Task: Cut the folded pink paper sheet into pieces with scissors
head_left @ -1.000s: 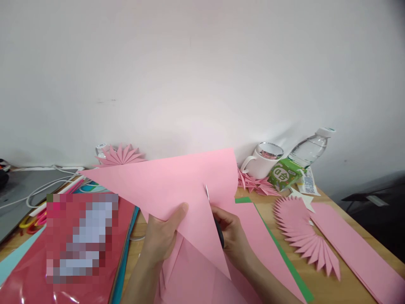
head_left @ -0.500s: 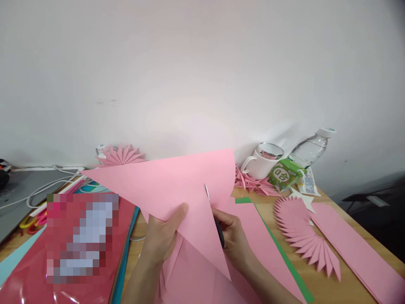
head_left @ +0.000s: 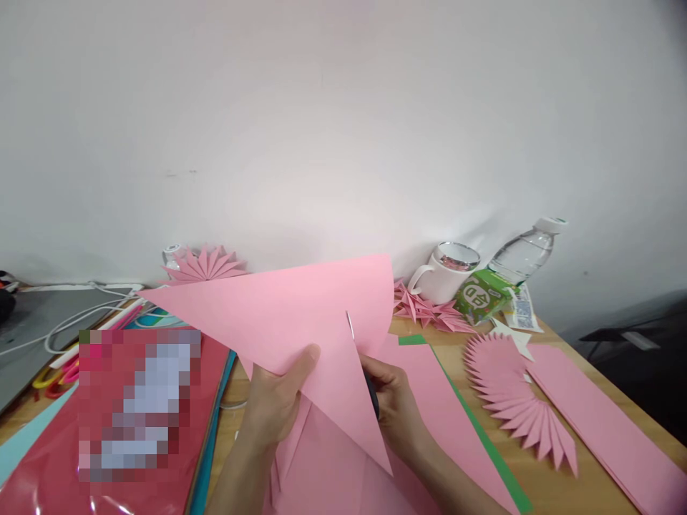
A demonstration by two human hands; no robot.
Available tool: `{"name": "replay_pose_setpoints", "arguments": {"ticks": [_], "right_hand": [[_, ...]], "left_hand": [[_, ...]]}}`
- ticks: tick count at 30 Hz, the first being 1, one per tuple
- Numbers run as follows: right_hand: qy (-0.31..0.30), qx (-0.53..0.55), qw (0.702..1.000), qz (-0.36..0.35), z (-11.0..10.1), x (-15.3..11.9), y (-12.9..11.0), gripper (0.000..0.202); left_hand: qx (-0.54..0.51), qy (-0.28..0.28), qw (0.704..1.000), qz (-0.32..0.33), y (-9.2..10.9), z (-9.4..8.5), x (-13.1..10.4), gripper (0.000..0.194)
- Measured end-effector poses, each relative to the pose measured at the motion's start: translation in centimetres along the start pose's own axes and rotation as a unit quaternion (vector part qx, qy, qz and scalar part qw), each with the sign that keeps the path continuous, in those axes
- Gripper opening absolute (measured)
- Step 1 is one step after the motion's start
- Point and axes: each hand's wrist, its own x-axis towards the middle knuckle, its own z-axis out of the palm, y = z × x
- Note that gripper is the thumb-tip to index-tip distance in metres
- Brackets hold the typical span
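Observation:
A large pink paper sheet [head_left: 279, 307] is held up over the table, its pointed corner toward the left. My left hand [head_left: 279, 397] pinches its lower edge, thumb on top and the other fingers hidden beneath. My right hand [head_left: 394, 404] is closed round the black handle of a pair of scissors [head_left: 371, 386]. One thin metal blade shows above the paper at a cut that runs up from the lower edge. More pink sheets [head_left: 440, 415] lie below, over a green sheet [head_left: 497, 458].
Pleated pink paper fans [head_left: 520, 400] lie at the right beside pink strips [head_left: 601, 422]. Behind them stand a white mug [head_left: 443, 275], a green box [head_left: 480, 297] and a tilted bottle [head_left: 523, 254]. At the left are a red packet [head_left: 209, 379], cables [head_left: 59, 329] and another fan [head_left: 209, 265].
The right end of the raised pink sheet has shifted slightly left and down. Both hands and the scissors stay almost where they were.

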Motion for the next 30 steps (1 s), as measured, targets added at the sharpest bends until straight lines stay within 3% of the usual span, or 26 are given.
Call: {"name": "replay_pose_setpoints", "arguments": {"ticks": [10,16,19,23,30], "right_hand": [[0.0,-0.004,1.0,0.004,-0.1,0.0,-0.1,0.027],[0.02,-0.01,1.0,-0.003,-0.2,0.2,-0.2,0.031],[0.025,-0.019,1.0,-0.004,-0.3,0.4,-0.3,0.031],[0.016,-0.026,1.0,0.002,-0.4,0.5,0.0,0.029],[-0.027,-0.04,0.998,-0.027,-0.4,0.6,0.0,0.042]], "left_hand": [[-0.005,-0.006,1.0,-0.004,-0.3,-0.2,0.1,0.067],[0.001,-0.009,1.0,0.001,-0.2,-0.8,0.5,0.056],[-0.005,0.02,1.0,0.002,0.0,-1.1,0.8,0.053],[0.0,0.052,0.998,0.039,0.2,-1.0,0.9,0.06],[0.025,0.024,0.997,0.062,-0.3,-1.2,0.9,0.061]]}}
